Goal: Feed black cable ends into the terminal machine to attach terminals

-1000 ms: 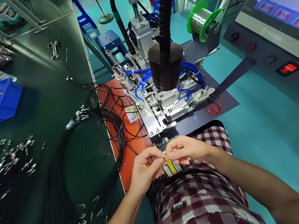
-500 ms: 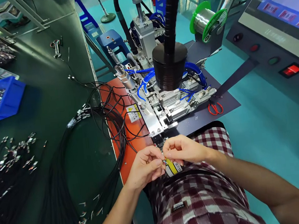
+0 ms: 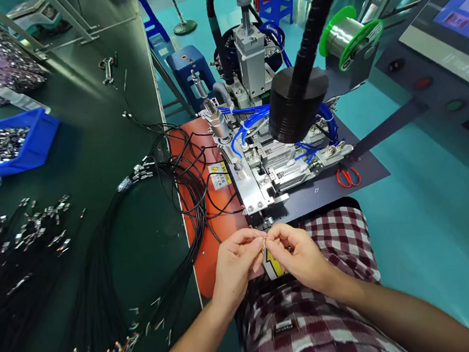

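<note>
My left hand (image 3: 237, 260) is closed in a pinch, thumb against forefinger, on thin wires (image 3: 265, 243) with whitish and reddish strands. From the other side my right hand (image 3: 299, 251) pinches the same wires, its fingertips almost touching the left ones. The rest of the cable is hidden by my hands. Both hands are above my lap, just in front of a metal machine (image 3: 273, 167) with blue air tubes. Behind them shows part of a yellow and white label (image 3: 273, 266).
A bundle of black cables (image 3: 192, 213) lies across the orange base plate (image 3: 204, 273) and dark table. Further left are a blue bin (image 3: 42, 142) of metal connectors and more cables (image 3: 39, 261). Red-handled scissors (image 3: 348, 177), a solder wire spool (image 3: 345, 38) and a control panel (image 3: 437, 84) are right.
My right hand has turned and lowered slightly, its thumb now meeting the left fingertips at the wires. The whole view has shifted, so the machine and table appear further right.
</note>
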Demonstrator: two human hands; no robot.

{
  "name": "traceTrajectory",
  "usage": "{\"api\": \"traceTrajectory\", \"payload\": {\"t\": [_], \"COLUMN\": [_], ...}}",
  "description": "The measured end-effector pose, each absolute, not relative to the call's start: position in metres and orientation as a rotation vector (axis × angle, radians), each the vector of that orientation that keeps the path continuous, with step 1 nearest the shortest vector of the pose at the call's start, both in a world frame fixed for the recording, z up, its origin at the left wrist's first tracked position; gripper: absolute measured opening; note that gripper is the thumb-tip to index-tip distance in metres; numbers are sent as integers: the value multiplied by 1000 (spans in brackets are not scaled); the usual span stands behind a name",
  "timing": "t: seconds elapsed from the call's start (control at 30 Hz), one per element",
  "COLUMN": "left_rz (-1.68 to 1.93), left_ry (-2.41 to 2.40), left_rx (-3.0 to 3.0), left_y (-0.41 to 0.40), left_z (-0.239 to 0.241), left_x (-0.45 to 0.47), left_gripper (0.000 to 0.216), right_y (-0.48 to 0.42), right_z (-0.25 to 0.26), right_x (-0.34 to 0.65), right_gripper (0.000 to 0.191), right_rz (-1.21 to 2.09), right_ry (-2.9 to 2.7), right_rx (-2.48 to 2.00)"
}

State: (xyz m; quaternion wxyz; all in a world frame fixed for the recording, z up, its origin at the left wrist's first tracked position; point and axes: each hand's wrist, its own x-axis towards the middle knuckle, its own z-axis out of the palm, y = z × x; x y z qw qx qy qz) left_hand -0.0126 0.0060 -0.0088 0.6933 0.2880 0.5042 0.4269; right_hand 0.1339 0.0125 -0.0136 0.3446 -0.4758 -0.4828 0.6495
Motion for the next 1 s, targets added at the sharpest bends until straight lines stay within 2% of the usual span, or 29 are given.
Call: {"api": "traceTrajectory", "payload": {"t": [0.3,0.43,0.53,0.67,0.77,0.87,1.0], "left_rz": [974,968,973,980,966,960,963], "left_ry": [1107,1096,1085,1088,1082,1077,1097], "left_rx": [526,504,507,511,514,525,534], "left_y": [7,10,10,10,10,9,8], "left_z": [-5,-4,-5,-5,-4,-4,-4], "left_x": [-11,-11,-12,-13,-12,-11,-11], "left_gripper": [16,15,13,13,13,13,13], "right_y": [13,17,17,16,18,22,25], "right_z": [-14,-16,-16,-17,-18,-16,-10], "right_x": [138,143,146,152,154,152,149], "right_gripper": [22,22,18,3,13,11,3], "right_rz": [1814,1722,1527,983,700,711,963], "right_ry": [-1140,-1205,-1340,-1675,-1885,-1899,-1775], "right_rx": [-1202,-1231,-1295,-1228,-1098,-1112,-1238]}}
